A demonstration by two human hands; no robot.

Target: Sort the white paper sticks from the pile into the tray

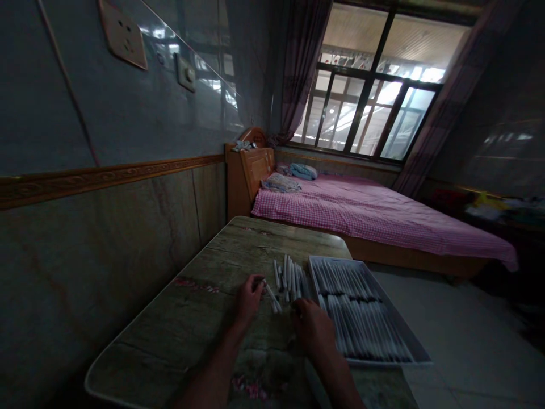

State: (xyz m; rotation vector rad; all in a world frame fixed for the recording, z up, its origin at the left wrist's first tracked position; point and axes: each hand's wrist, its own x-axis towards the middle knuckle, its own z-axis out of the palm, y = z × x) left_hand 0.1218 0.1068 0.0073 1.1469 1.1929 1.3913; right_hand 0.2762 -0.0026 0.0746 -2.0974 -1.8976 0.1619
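My left hand (250,296) is closed, with thumb and fingertips pinched on the upper end of a slim white pen-like stick (271,296) that slants down to the right. To its right, my right hand (314,325) is curled over the table, its fingertips by the lower end of a loose row of white sticks (292,277). Whether anything sits between those fingertips is too dark to tell. Right beside this hand lies a shallow white tray (394,301), filled with two rows of similar slim sticks (361,326) with dark ends.
The table (204,324) has a wood-grain top with pink flower prints and rounded corners. A tiled wall (162,244) runs along its left. Beyond the far edge stands a bed (366,210) with a pink checked sheet. Tiled floor (430,312) shows at the right.
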